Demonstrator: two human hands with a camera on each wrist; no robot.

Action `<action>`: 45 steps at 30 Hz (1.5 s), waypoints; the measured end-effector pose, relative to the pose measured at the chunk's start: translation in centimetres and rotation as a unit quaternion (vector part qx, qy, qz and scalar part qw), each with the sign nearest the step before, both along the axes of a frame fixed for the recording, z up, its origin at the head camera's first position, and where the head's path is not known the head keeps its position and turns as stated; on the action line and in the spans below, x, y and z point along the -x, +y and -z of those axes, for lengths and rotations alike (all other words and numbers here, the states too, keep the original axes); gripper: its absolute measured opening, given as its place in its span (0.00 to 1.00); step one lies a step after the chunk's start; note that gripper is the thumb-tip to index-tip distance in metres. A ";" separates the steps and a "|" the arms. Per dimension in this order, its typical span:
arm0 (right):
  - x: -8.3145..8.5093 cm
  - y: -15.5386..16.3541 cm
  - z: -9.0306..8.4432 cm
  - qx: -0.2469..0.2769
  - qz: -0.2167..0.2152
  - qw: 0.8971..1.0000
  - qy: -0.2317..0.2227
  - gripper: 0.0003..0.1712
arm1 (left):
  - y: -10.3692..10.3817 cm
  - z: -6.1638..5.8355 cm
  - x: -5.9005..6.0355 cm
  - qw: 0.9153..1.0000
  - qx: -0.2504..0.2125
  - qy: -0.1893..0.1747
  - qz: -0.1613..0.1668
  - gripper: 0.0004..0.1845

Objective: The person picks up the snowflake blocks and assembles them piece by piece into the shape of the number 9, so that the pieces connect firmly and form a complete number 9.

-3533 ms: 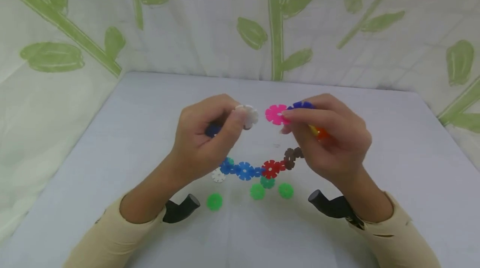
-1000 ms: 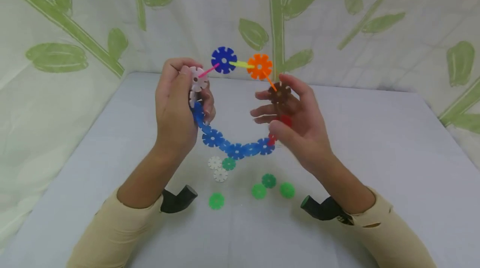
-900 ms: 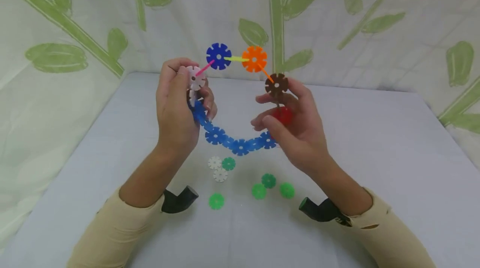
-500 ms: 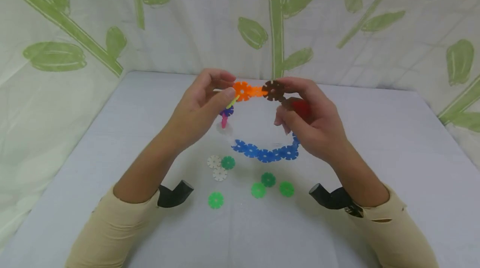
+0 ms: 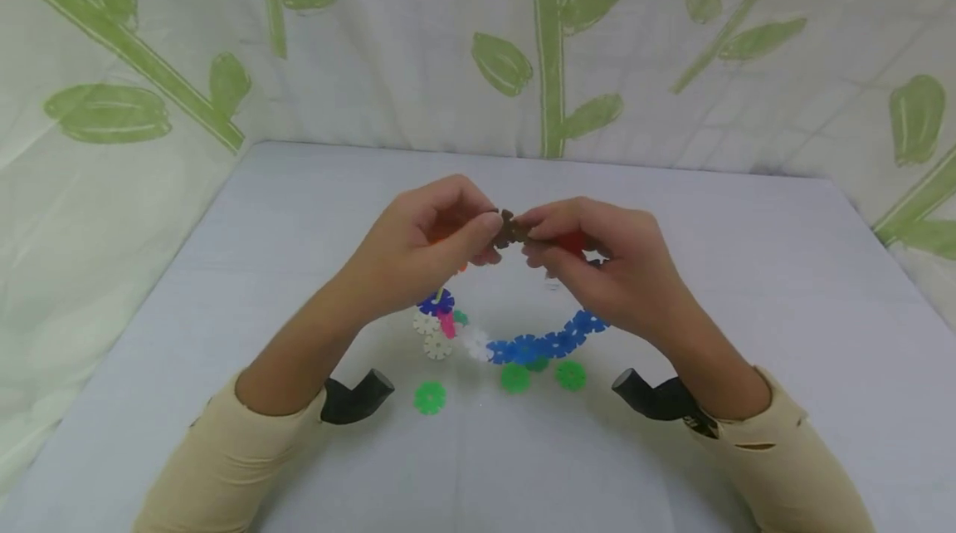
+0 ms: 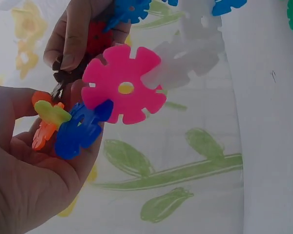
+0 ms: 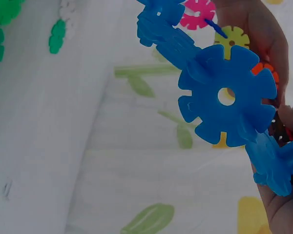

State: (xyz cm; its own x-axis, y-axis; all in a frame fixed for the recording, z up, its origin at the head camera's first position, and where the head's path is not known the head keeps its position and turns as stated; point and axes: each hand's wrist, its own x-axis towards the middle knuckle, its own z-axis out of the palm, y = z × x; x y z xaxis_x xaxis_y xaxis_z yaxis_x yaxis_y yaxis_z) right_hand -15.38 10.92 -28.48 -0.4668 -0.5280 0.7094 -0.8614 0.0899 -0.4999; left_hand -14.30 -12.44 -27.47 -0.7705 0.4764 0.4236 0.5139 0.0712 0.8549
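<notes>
A ring of slotted plastic flower discs hangs between both hands. My left hand pinches a brown disc between thumb and fingers. Close beside it, my right hand pinches the neighbouring brown piece, fingertips almost meeting the left ones. A red disc sits inside the right hand. Orange, yellow and dark blue discs hang by the left palm, followed by a pink disc and translucent white ones. Blue discs form the low side of the loop. Fingers partly hide the brown joint.
On the pale table lie loose light-green discs, white discs and darker green ones partly behind the chain. A white curtain with painted green leaves stands behind. Black curved mounts stick out from both wrists.
The white and pink ends, apart 3.5 s ago, are joined. Since then the ring has been turned and lowered; my left hand has shifted from the orange disc to a brown one, nearer my right hand.
</notes>
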 end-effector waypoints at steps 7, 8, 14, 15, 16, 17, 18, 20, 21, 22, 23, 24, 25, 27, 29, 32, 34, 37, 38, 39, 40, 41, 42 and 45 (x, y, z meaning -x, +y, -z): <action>0.0 0.2 0.1 0.018 -0.056 0.997 -0.044 0.13 | 0.2 -0.1 -0.1 0.993 -0.044 -0.063 0.093 0.02; 0.0 0.2 0.1 0.020 -0.061 0.997 -0.045 0.11 | 0.3 -0.1 -0.1 0.991 -0.051 -0.069 0.104 0.02; -0.1 0.0 0.2 0.036 -0.065 0.996 -0.042 0.05 | 0.3 0.0 0.0 0.984 -0.073 -0.080 0.140 0.03; -0.1 0.0 0.2 0.037 -0.063 0.996 -0.042 0.05 | 0.3 0.0 0.0 0.983 -0.075 -0.082 0.143 0.02; -0.1 0.0 0.2 0.038 -0.063 0.996 -0.042 0.05 | 0.3 0.1 0.1 0.983 -0.077 -0.084 0.145 0.02; -0.1 -0.1 0.2 0.039 -0.063 0.996 -0.043 0.05 | 0.3 0.1 0.1 0.982 -0.078 -0.086 0.148 0.02; -0.1 -0.1 0.2 0.040 -0.063 0.996 -0.042 0.05 | 0.2 0.1 0.1 0.982 -0.078 -0.088 0.150 0.02; -0.1 -0.1 0.2 0.041 -0.063 0.996 -0.041 0.06 | 0.2 0.1 0.1 0.980 -0.079 -0.093 0.155 0.02; -0.1 -0.1 0.2 0.042 -0.064 0.996 -0.040 0.06 | 0.2 0.1 0.1 0.980 -0.079 -0.095 0.156 0.02; -0.1 -0.1 0.2 0.044 -0.065 0.996 -0.041 0.07 | 0.1 0.1 0.1 0.980 -0.079 -0.097 0.156 0.02; -0.1 -0.1 0.2 0.044 -0.066 0.996 -0.040 0.06 | 0.1 0.1 0.1 0.980 -0.079 -0.100 0.156 0.03; 0.0 -0.2 0.3 0.044 -0.066 0.996 -0.041 0.06 | 0.1 0.0 0.1 0.979 -0.079 -0.104 0.154 0.03; -0.1 -0.2 0.3 0.043 -0.065 0.996 -0.041 0.05 | 0.1 0.0 0.1 0.980 -0.078 -0.107 0.151 0.03; -0.1 -0.3 0.3 0.039 -0.063 0.996 -0.044 0.06 | 0.1 0.0 0.0 0.980 -0.079 -0.115 0.146 0.03; -0.1 -0.4 0.4 0.035 -0.061 0.997 -0.045 0.10 | 0.1 0.0 0.0 0.979 -0.078 -0.123 0.141 0.04; 0.0 -0.4 0.3 0.033 -0.063 0.997 -0.041 0.11 | 0.0 0.1 -0.1 0.978 -0.081 -0.129 0.142 0.04; 0.1 -0.3 0.3 0.044 -0.067 0.996 -0.036 0.08 | -0.1 0.1 0.0 0.979 -0.084 -0.120 0.140 0.04; 0.3 -0.1 0.1 0.065 -0.079 0.994 -0.037 0.06 | -0.4 0.1 0.1 0.982 -0.089 -0.098 0.137 0.03; 0.3 -0.1 0.1 0.070 -0.081 0.993 -0.041 0.07 | -0.5 0.0 0.1 0.983 -0.086 -0.090 0.132 0.03; 0.3 -0.1 0.1 0.072 -0.082 0.993 -0.047 0.07 | -0.5 0.0 0.0 0.985 -0.081 -0.082 0.128 0.03; 0.2 -0.1 0.1 0.071 -0.079 0.993 -0.052 0.06 | -0.5 -0.1 0.0 0.986 -0.076 -0.079 0.127 0.03; 0.2 -0.1 0.2 0.067 -0.078 0.993 -0.057 0.06 | -0.5 -0.2 -0.1 0.987 -0.067 -0.078 0.123 0.02; 0.1 -0.1 0.2 0.060 -0.073 0.994 -0.060 0.06 | -0.4 -0.2 -0.2 0.988 -0.060 -0.077 0.120 0.02; -0.2 -0.1 0.3 0.039 -0.047 0.997 -0.046 0.05 | -0.2 -0.3 -0.3 0.991 -0.036 -0.079 0.103 0.00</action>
State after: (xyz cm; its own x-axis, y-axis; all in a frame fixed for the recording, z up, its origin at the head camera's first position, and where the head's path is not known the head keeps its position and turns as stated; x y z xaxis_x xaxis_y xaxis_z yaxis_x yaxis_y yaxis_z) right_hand -15.22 10.80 -28.81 -0.4837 -0.5179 0.7056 -0.8139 -0.0303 -0.5802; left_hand -13.96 -12.61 -27.22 -0.7191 0.6038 0.3441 0.3707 -0.0855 0.9248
